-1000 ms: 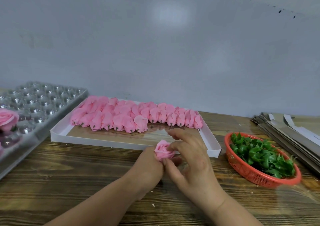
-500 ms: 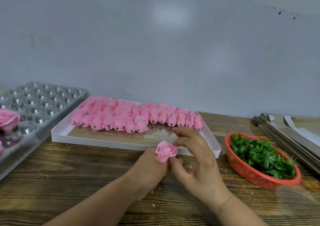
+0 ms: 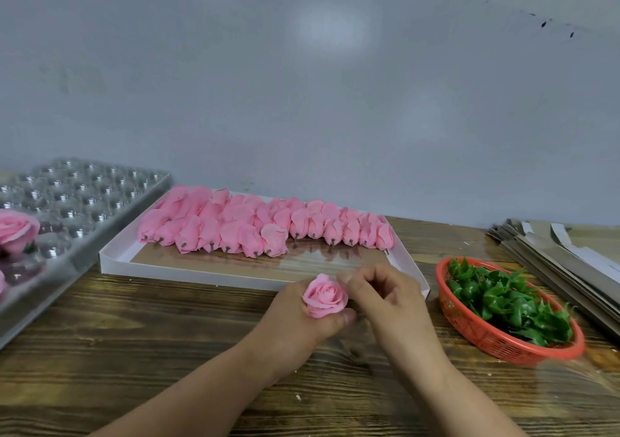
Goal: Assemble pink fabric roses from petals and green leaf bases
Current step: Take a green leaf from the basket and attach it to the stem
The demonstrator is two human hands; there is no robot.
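A pink fabric rose (image 3: 324, 296) faces up at me, its lower part gripped in my left hand (image 3: 298, 319) above the wooden table. My right hand (image 3: 385, 297) is beside it on the right, fingers curled, with the fingertips pinching the rose's outer petal edge. Behind them a shallow white tray (image 3: 141, 267) holds a row of several pink rose buds (image 3: 255, 227) with short stems. A red plastic basket (image 3: 483, 332) on the right is filled with green leaf bases (image 3: 503, 302).
A clear plastic blister tray (image 3: 90, 202) with round wells stands at the left, with a finished pink rose (image 3: 15, 230) in it. A stack of flat grey card sheets (image 3: 563, 259) lies at the far right. A grey wall runs behind the table.
The rose has turned in my left hand so its spiral centre faces up and its petals look more spread. My right hand's fingers have shifted from over the rose to its right edge.
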